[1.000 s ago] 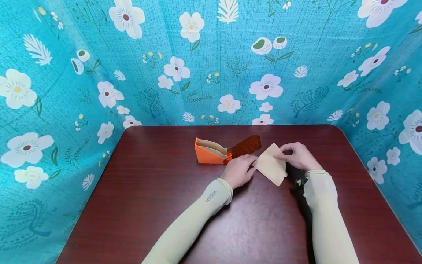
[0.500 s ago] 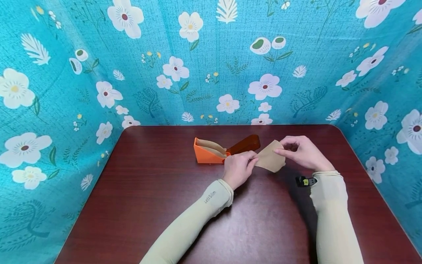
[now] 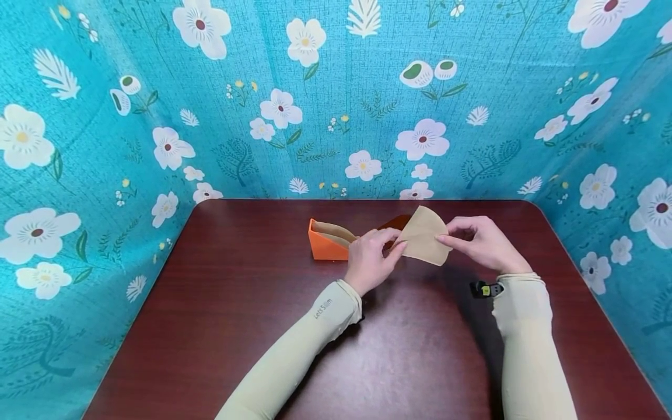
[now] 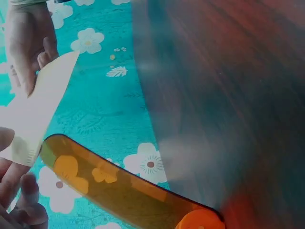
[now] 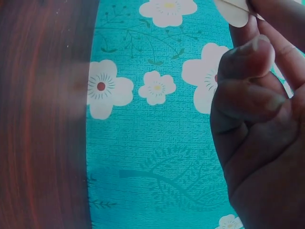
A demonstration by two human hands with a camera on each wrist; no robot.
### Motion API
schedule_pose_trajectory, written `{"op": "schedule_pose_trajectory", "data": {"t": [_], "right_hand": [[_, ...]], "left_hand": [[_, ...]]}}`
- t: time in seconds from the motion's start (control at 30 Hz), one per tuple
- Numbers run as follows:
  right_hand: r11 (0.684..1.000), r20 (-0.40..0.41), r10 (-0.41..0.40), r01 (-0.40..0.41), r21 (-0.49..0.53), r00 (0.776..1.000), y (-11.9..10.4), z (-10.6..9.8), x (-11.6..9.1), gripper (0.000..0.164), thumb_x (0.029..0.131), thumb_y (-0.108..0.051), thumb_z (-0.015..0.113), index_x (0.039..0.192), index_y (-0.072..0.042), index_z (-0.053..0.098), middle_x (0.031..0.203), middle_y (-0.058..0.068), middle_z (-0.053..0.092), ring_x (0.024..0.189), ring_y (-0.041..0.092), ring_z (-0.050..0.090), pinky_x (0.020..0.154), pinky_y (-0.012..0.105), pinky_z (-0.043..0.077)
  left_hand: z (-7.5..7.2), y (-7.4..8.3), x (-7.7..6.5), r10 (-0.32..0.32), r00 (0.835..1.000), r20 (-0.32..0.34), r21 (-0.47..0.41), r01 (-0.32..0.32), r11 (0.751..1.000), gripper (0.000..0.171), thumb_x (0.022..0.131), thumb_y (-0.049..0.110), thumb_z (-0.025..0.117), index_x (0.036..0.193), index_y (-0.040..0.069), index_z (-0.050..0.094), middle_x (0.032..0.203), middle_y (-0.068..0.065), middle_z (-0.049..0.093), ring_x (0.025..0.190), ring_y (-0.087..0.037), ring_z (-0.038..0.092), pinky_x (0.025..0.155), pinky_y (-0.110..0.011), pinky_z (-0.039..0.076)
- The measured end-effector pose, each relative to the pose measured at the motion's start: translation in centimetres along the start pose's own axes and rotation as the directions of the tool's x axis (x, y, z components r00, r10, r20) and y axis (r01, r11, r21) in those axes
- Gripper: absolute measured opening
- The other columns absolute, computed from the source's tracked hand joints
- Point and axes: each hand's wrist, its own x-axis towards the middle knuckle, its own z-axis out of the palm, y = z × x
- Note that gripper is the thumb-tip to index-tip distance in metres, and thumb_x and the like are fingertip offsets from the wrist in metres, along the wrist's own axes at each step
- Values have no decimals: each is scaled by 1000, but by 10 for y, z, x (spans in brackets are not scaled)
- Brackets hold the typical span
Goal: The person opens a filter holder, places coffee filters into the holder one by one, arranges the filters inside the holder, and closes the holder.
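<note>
A tan cone-shaped paper coffee filter is held up between both hands above the table. My left hand pinches its narrow lower-left end between thumb and fingers. On the other side, my right hand pinches the right edge by thumb and fingertips. The left wrist view shows the filter slanting up toward the right hand. Only a corner of the filter enters the right wrist view, above curled fingers. Behind the left hand stands an orange filter holder, with more filters inside.
The holder's translucent brown lid is swung out to the right, partly covered by the left hand and the filter. A small black device sits at the right wrist. A flowered blue cloth hangs behind the dark red table.
The filter has been turned and raised, its rounded edge now up and to the right. The left hand has shifted a little left, while the right hand moved slightly right, then stayed.
</note>
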Motion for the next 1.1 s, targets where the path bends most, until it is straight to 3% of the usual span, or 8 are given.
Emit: {"op": "schedule_pose_trajectory", "data": {"t": [0.2,0.4,0.53,0.87,1.1], "right_hand": [[999,-4,-41,41,4,999,-11,3,3,4,91,-23,82,94,-23,79,83,-3,72,71,15,59,65,23,49],[998,-51,-56,58,28,997,-16,7,5,5,92,-21,81,97,-19,79,82,0,72,68,15,58,62,24,49],[997,-55,-71,73,22,996,-18,8,6,7,90,-19,82,97,-19,80,83,-1,72,67,15,57,61,24,49],[991,-69,-132,131,-14,989,-27,9,7,6,90,-21,82,95,-22,79,79,-5,69,67,14,57,62,24,48],[992,-72,-123,124,9,990,-27,13,7,9,88,-21,85,94,-23,78,76,-3,65,65,15,58,61,24,49]], "left_hand": [[-11,-8,6,10,1000,-8,-122,-11,992,17,98,29,74,111,19,79,100,7,79,78,-14,63,62,-18,41],[-17,-13,8,-51,998,-33,-195,43,980,15,96,26,76,108,18,79,95,6,78,76,-16,60,61,-20,40],[-19,-15,8,-85,996,-17,-216,79,973,16,96,28,75,108,17,78,92,5,75,75,-15,57,62,-20,41],[-27,-17,10,-97,995,-8,-254,92,963,14,96,27,76,102,15,77,88,3,74,79,-15,59,66,-20,46],[-29,-20,8,-106,994,9,-258,105,961,14,96,27,76,103,15,76,90,3,75,81,-15,58,68,-21,46]]}}
